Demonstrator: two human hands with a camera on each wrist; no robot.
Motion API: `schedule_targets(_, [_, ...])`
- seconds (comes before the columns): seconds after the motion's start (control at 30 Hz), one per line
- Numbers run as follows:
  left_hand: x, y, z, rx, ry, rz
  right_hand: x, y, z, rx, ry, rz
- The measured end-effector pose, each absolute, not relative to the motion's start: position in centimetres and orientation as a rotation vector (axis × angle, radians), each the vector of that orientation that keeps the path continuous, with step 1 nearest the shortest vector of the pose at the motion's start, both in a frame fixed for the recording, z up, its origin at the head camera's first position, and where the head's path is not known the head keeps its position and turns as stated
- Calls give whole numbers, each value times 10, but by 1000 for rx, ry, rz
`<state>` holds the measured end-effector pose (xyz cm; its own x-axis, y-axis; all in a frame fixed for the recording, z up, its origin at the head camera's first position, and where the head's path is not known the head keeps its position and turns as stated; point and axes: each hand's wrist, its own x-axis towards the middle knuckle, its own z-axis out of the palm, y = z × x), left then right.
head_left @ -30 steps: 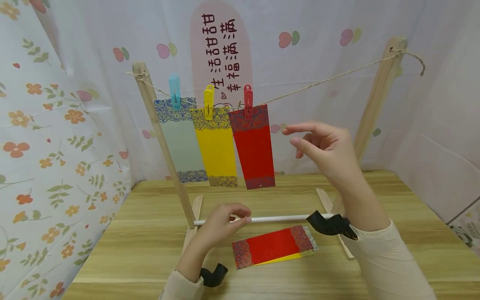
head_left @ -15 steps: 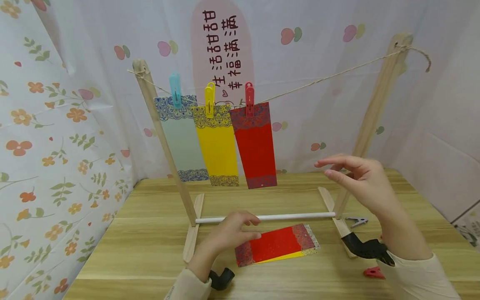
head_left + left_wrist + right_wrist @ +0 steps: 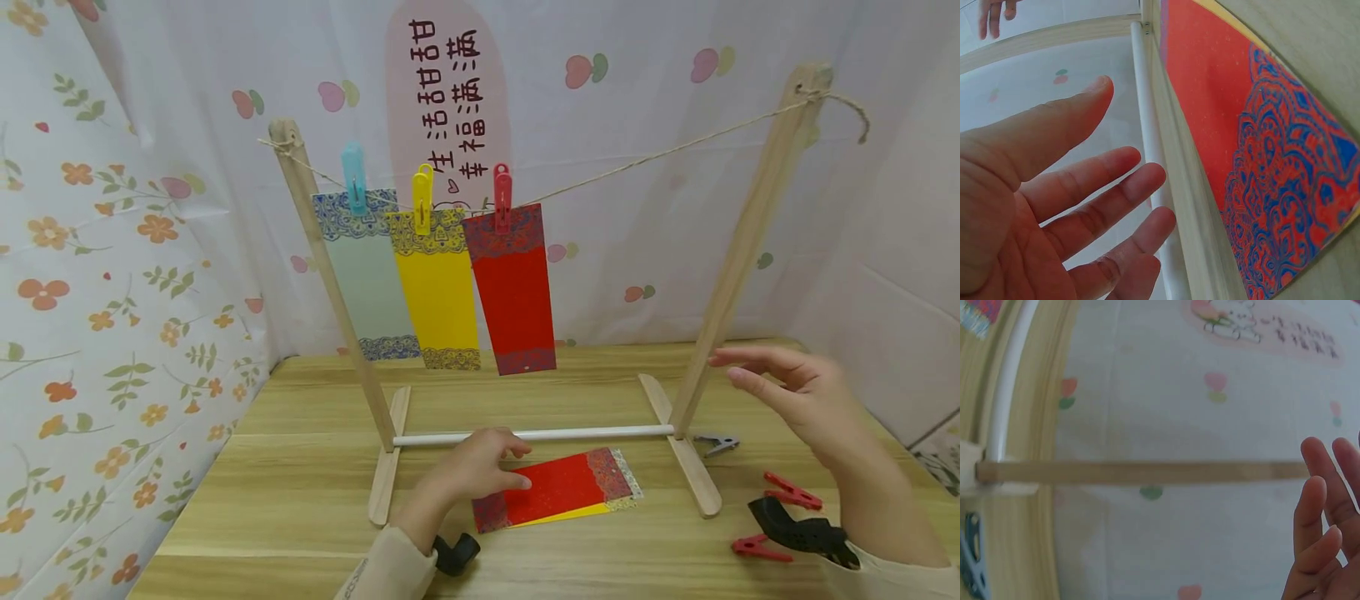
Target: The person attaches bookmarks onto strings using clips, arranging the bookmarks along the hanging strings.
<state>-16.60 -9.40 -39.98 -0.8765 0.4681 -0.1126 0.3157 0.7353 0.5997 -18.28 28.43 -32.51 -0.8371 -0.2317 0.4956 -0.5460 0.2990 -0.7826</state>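
Note:
My left hand point(image 3: 480, 468) hovers over the left end of a stack of patterned cards, its fingers loosely spread with nothing in them. A red card point(image 3: 558, 485) with lace-print ends lies on top, and a yellow edge and a pale end show beneath it. In the left wrist view, the fingers point(image 3: 1107, 212) are apart from the red card point(image 3: 1210, 106). My right hand point(image 3: 817, 408) is raised beside the right post point(image 3: 750, 242), fingers relaxed and holding nothing. On the table near it lie a grey clip point(image 3: 717, 445) and two red clips point(image 3: 793, 492).
A twine line point(image 3: 645, 169) runs between two wooden posts. From it hang a pale card point(image 3: 370, 283), a yellow card point(image 3: 438, 300) and a red hanging card point(image 3: 513, 296), held by blue, yellow and red clips. A white rod point(image 3: 585, 434) joins the posts low down.
My right hand has moved away from the hanging red card, to the right and down. My left hand has shifted slightly right over the stack. The clips on the table have come into view.

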Motion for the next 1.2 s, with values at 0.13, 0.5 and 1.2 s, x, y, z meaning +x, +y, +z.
schedule_targets(0.13, [-169, -92, -402, 622, 2689, 818, -185, 307, -339, 596, -2340, 1549])
schedule_targets(0.5, [-170, -86, -403, 587, 2704, 689, -191, 365, -376, 336, -2600, 1433])
schedule_targets(1.2, [-169, -83, -403, 503, 2721, 486, -203, 405, -428, 199, -3207, 1392])
